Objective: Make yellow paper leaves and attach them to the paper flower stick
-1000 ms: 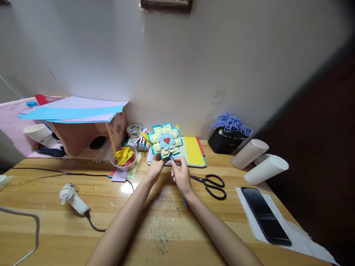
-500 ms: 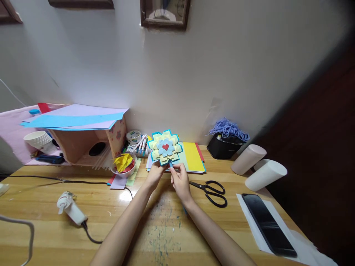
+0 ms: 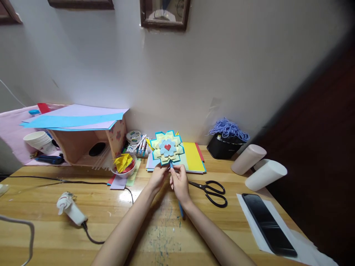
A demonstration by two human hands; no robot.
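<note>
A layered paper flower [image 3: 162,154] with a blue edge, pale yellow and light blue petals and a red heart at its centre is held up over the table. Its blue stem [image 3: 181,210] slants down past my right wrist. My right hand [image 3: 179,183] is closed around the stem just below the bloom. My left hand [image 3: 157,179] is closed at the flower's base, its fingertips partly hidden beneath the petals. Black-handled scissors [image 3: 212,192] lie to the right of my hands. Behind the flower is a stack of coloured paper [image 3: 194,157].
A bowl [image 3: 124,166] of yellow and red paper pieces and a box of markers [image 3: 141,146] stand left of the flower. A glue gun [image 3: 71,210] with a cord lies front left. At right are a phone [image 3: 267,223], white cylinders [image 3: 264,175] and a black yarn holder [image 3: 224,146].
The flower has shifted slightly to the right and turned a little. More of the blue stem now shows below my right hand. Both hands keep their hold.
</note>
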